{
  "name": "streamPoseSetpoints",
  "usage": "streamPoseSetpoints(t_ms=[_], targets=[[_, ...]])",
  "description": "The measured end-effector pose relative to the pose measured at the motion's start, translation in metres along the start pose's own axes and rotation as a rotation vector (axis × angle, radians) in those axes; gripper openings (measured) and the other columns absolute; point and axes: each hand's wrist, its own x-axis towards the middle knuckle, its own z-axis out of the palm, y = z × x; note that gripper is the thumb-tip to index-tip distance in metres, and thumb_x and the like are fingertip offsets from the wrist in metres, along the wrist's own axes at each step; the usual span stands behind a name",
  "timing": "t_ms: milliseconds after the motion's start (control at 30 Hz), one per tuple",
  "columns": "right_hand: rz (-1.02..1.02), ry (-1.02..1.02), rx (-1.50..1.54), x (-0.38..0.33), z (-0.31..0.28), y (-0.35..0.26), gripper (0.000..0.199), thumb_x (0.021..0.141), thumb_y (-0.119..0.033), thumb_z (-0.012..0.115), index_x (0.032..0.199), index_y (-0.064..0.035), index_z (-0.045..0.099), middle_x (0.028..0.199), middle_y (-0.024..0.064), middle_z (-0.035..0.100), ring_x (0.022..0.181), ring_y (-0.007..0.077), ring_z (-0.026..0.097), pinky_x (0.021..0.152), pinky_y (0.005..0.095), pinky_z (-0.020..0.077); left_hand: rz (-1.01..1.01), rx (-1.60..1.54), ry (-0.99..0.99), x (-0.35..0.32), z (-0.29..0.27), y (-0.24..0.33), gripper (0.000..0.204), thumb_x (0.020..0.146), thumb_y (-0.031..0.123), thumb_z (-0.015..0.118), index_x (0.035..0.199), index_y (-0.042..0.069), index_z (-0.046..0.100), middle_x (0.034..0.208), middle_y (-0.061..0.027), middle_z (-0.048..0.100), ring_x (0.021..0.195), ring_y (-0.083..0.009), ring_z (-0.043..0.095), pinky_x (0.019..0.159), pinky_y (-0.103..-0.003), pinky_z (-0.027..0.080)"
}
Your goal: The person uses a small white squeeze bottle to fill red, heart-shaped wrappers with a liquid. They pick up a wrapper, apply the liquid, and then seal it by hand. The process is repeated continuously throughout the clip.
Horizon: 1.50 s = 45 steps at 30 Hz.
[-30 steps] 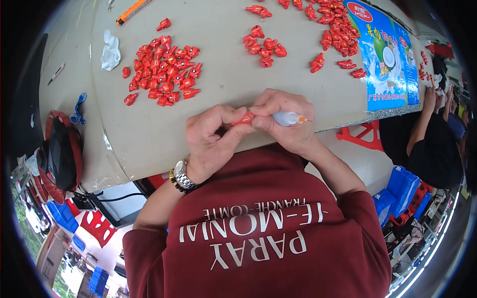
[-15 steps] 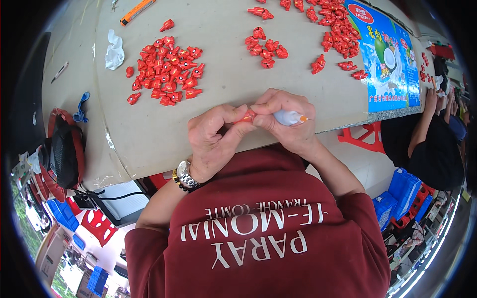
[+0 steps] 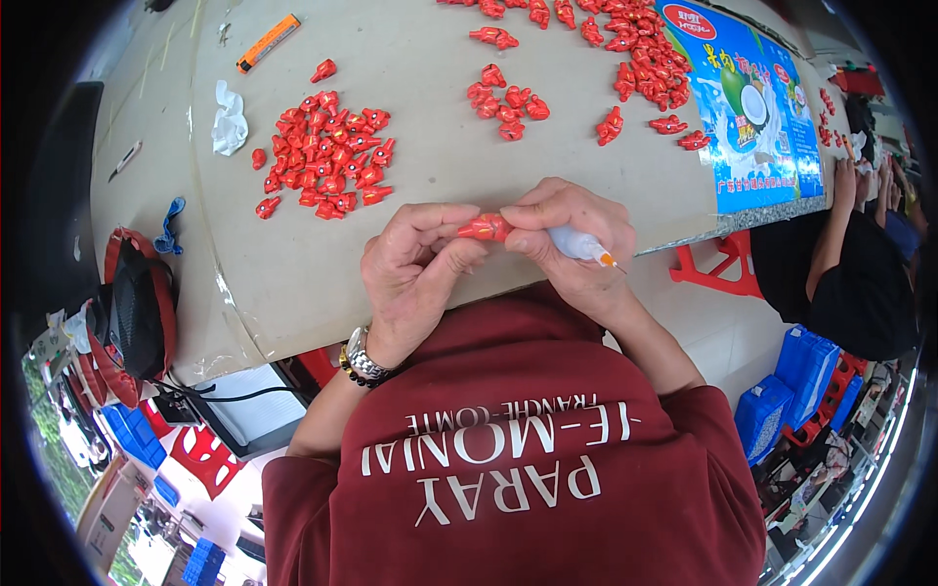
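Between both hands, over the table's near edge, is a small glossy red plastic piece (image 3: 486, 228). My left hand (image 3: 415, 262) pinches its left end between thumb and fingers. The fingertips of my right hand (image 3: 578, 220) press on its right end. Tucked in that same right hand lies a translucent squeeze bottle (image 3: 578, 244), its orange cap and thin needle tip pointing right, away from the red piece. Beyond my left hand is a loose heap of similar red pieces (image 3: 327, 151). A smaller cluster of them (image 3: 508, 103) lies farther off in the middle.
A large pile of red pieces (image 3: 650, 68) lies far right beside a blue printed sheet (image 3: 747, 112). Crumpled tissue (image 3: 230, 119), an orange stick-shaped packet (image 3: 269, 43) and a pen-like tool (image 3: 125, 161) are at left. Another person's arm (image 3: 831, 234) reaches the table at right.
The red piece has turned and shows more of itself between my fingertips. My right hand has shifted slightly right, and the bottle tip now slants lower. The whole view has shifted a little.
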Motion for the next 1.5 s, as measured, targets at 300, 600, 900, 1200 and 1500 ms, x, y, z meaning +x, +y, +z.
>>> streamPoseSetpoints(t_ms=[300,600,900,1200,1500], targets=[[0.175,-0.062,-0.008,0.002,-0.004,-0.008,0.023,0.078,-0.013,0.074,0.094,0.0023,0.068,0.072,0.0049,0.061,0.064,0.0098,0.054,0.056,0.0226,0.0412,-0.06,0.112,0.025,0.002,0.001,0.004,0.015,0.093,0.012,0.057,0.097,-0.002,0.057,0.075,-0.0047,0.063,0.059,-0.0053,0.055,0.051,-0.018,0.043],[0.233,-0.092,-0.034,0.001,-0.005,-0.009,0.021,0.076,-0.01,0.075,0.092,0.0019,0.068,0.07,0.004,0.061,0.061,0.0095,0.054,0.054,0.0224,0.0393,-0.15,-0.015,-0.007,-0.001,0.002,0.006,0.02,0.096,0.019,0.054,0.093,-0.001,0.058,0.067,-0.0028,0.058,0.052,-0.0051,0.05,0.044,-0.018,0.038],[-0.119,-0.143,-0.268,0.0,-0.005,-0.008,0.023,0.072,-0.007,0.077,0.088,0.0041,0.065,0.07,0.0097,0.062,0.058,0.0198,0.058,0.052,0.0285,0.045,-0.085,0.066,-0.052,-0.001,-0.001,0.003,0.021,0.095,0.018,0.055,0.092,-0.002,0.059,0.064,-0.0028,0.058,0.051,-0.0049,0.051,0.045,-0.018,0.038],[-0.199,-0.162,-0.315,-0.002,-0.004,-0.002,0.024,0.07,-0.006,0.077,0.086,0.0055,0.063,0.071,0.0117,0.063,0.059,0.0242,0.06,0.051,0.0309,0.0472,-0.065,0.081,-0.061,0.0,-0.001,0.001,0.022,0.095,0.018,0.056,0.09,-0.002,0.06,0.061,-0.0017,0.058,0.05,-0.0045,0.05,0.044,-0.018,0.038],[-0.217,-0.147,-0.34,-0.002,-0.002,0.002,0.025,0.07,-0.007,0.077,0.086,0.0057,0.063,0.07,0.0111,0.062,0.057,0.0234,0.059,0.05,0.0305,0.0466,-0.041,0.13,-0.054,0.001,-0.001,0.001,0.019,0.094,0.017,0.058,0.089,-0.002,0.06,0.061,-0.0014,0.057,0.049,-0.0043,0.05,0.044,-0.018,0.038]])
